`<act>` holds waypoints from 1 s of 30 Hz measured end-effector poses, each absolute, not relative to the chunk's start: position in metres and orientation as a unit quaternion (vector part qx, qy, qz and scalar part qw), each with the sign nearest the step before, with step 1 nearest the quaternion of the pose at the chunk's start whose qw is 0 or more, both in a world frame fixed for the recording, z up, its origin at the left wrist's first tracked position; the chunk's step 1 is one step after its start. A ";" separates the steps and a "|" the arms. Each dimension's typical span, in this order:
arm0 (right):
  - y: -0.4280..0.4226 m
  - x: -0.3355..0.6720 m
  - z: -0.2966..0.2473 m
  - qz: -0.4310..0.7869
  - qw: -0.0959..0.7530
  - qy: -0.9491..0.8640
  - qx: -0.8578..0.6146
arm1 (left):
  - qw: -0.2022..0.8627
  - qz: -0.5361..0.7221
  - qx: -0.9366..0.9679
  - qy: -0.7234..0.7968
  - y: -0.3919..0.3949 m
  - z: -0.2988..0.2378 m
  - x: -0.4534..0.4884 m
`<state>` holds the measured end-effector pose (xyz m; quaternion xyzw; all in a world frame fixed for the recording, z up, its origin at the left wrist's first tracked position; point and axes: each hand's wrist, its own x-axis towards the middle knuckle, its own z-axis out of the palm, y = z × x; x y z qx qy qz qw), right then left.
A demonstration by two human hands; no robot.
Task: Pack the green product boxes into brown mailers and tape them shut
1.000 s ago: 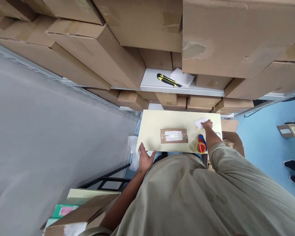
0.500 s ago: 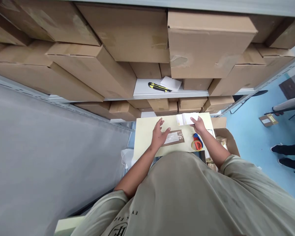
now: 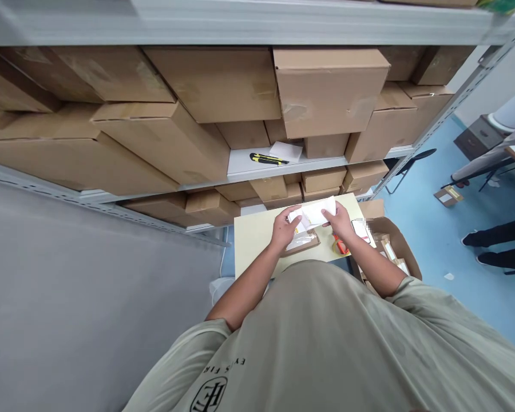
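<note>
L hand [image 3: 284,227] & R hand [image 3: 339,222] both pinch a white paper slip [image 3: 313,213], fingers closed on one end each. Just below the fingers, a brown parcel w/ clear sleeve [image 3: 302,244] lies on the cream surface [image 3: 253,243]; red tape dispenser [image 3: 340,245] & phone [image 3: 360,230] sit just past the R fingers, open carton [image 3: 401,252] beyond. Farther off, yellow-black utility knife [image 3: 266,159] on shelf [image 3: 242,166].

The one view looks from the person's head, facing forward and down over the olive T-shirt [image 3: 309,343] onto a pale yellow table [image 3: 253,240]. The table sits close below, with steel shelving [image 3: 240,23] just beyond it.
</note>
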<state>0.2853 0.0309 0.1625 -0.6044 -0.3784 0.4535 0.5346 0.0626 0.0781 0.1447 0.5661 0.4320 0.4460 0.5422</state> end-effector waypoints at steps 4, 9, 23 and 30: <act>0.018 0.290 0.167 0.362 0.544 -0.388 -0.650 | 0.546 0.434 0.568 0.437 0.072 0.147 0.058; -0.002 0.291 0.184 0.334 0.558 -0.414 -0.637 | 0.565 0.397 0.576 0.438 0.065 0.152 0.056; -0.023 0.313 0.213 0.389 0.564 -0.461 -0.565 | 0.617 0.293 0.606 0.407 0.058 0.173 0.047; -0.028 0.317 0.210 0.366 0.588 -0.444 -0.569 | 0.676 0.253 0.595 0.353 0.050 0.186 0.058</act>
